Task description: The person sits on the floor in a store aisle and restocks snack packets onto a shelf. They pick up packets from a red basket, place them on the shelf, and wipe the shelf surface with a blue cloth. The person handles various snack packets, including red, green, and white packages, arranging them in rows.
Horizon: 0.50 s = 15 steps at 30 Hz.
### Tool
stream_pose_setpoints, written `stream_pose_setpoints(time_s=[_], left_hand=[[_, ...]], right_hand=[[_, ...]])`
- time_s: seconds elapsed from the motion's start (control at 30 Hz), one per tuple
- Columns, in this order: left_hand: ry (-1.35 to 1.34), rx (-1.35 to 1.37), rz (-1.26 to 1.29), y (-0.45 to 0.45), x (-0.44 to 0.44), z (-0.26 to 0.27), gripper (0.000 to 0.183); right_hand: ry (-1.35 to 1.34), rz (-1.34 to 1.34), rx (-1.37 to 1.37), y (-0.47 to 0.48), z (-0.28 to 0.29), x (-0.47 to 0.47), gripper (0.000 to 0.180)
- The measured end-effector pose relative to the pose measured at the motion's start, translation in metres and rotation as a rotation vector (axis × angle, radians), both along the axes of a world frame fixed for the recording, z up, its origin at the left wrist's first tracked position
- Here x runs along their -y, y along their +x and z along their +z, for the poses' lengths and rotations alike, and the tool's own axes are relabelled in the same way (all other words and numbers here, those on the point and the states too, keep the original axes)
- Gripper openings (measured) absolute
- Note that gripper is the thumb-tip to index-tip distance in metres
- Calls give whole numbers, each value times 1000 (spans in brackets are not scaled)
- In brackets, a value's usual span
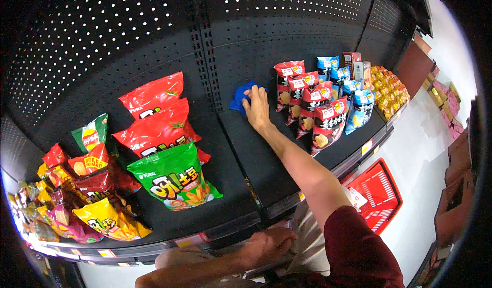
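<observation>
My right hand (256, 105) reaches deep onto the black shelf (250, 149) and grips a crumpled blue cloth (241, 96) against the shelf surface near the back panel. To its right stand several red-and-black snack bags (291, 81), upright in a row. Below the shelf's front edge, my left hand (273, 242) is held low over my lap with its fingers curled. It lies in shadow, and whether anything is in it cannot be made out.
Large red chip bags (159, 126) and a green one (175, 180) stand left of the shelf seam. Blue bags (359, 111) and gold-wrapped packs (390, 90) fill the right end. A red shopping basket (380, 199) sits on the floor. Cardboard boxes (453, 196) line the far side.
</observation>
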<state>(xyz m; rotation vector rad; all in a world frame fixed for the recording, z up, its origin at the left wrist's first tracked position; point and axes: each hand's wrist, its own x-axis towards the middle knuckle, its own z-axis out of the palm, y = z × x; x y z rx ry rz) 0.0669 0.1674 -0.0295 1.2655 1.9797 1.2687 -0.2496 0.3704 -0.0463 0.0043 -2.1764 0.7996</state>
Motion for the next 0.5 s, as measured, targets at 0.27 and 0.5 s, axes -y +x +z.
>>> stream_pose_setpoints(time_s=[0.27,0.5], left_hand=[[2,-59,41,8,3,-7,18],[21,-57,52,3,1,-4,17]], right_hand=[[33,199,-420,-15,142,34,25],[139,216,-581,-30,184,51,25]])
